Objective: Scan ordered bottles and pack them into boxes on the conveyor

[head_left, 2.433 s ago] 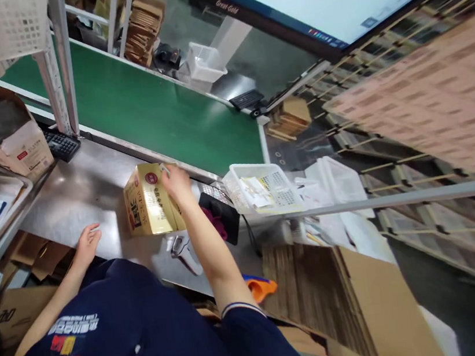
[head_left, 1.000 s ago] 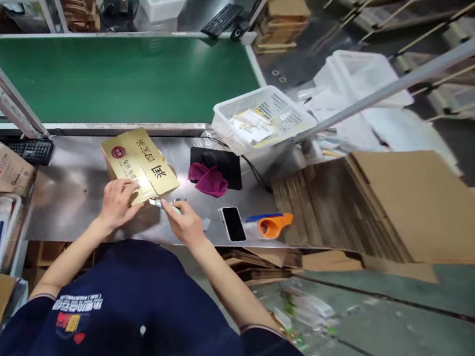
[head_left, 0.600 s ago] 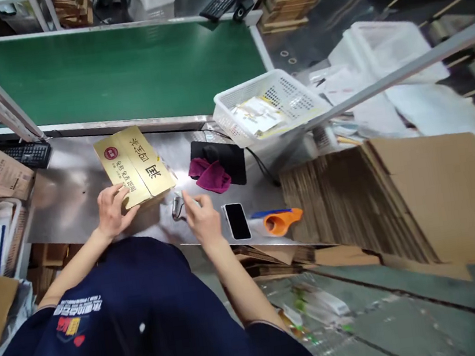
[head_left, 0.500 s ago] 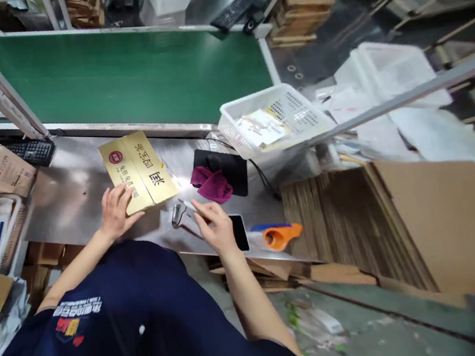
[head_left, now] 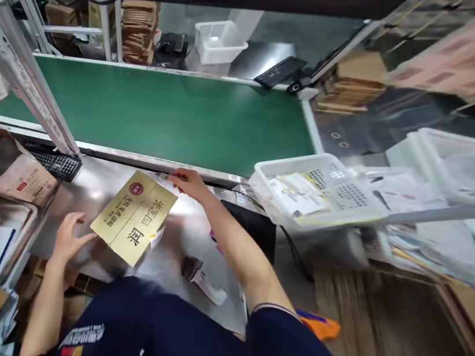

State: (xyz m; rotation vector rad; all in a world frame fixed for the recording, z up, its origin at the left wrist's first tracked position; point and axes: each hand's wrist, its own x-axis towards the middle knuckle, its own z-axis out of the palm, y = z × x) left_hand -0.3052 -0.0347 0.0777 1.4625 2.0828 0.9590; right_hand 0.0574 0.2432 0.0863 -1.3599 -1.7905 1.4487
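Note:
A gold box with black characters and a red seal lies on the steel worktable in front of me. My left hand presses its near left edge with spread fingers. My right hand grips the far right corner of the gold box, close to the green conveyor belt. A handheld scanner lies on the table near my right elbow.
A white basket of papers stands at the right. A black keyboard and an open carton sit at the left. A metal post rises at the table's back left. An orange tape dispenser lies by stacked cardboard.
My right hand left the scanner on the table and moved up to the far corner of the gold box. My left hand slid to its near left edge. The view tilted up.

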